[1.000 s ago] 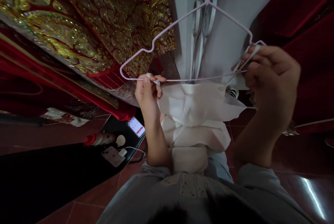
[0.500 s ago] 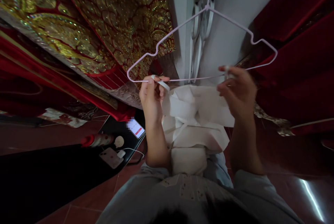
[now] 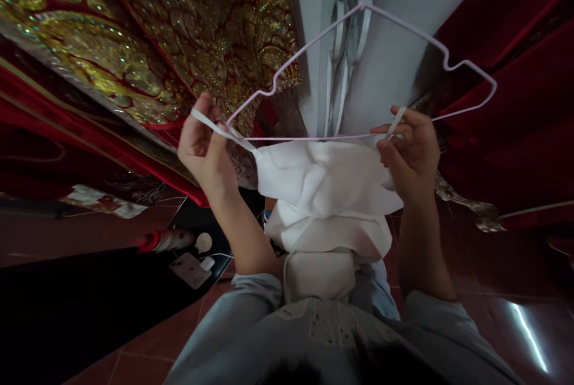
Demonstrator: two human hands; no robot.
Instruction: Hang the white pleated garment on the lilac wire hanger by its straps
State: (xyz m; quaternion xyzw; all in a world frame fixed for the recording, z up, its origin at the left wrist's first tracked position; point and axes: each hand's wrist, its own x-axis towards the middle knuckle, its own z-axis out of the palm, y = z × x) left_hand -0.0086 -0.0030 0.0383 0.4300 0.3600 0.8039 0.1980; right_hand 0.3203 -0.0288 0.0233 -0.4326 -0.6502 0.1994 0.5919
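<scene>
A pale pink wire hanger (image 3: 323, 31) hangs by its hook in front of me. Just below its bottom bar spreads a white garment (image 3: 323, 176) with thin straps, its lower layers bunched over my lap. My left hand (image 3: 204, 140), at the hanger's left corner, is closed on a white strap (image 3: 240, 141) that it pulls taut to the left. My right hand (image 3: 410, 146) pinches another white strap (image 3: 395, 123) by the right part of the bottom bar. Whether the right fingers also touch the bar I cannot tell.
Gold-sequined fabric (image 3: 242, 32) hangs at left, dark red cloth (image 3: 515, 104) at right. White metal scrollwork (image 3: 338, 68) stands behind the hanger. On a black table (image 3: 67, 307) at lower left lie a phone (image 3: 191, 270), a round pale object (image 3: 204, 243) and a red-capped bottle (image 3: 165, 240).
My left hand has moved left and up off the bar, stretching its strap outward. The garment's top edge has spread wider. The hanger has shifted slightly right.
</scene>
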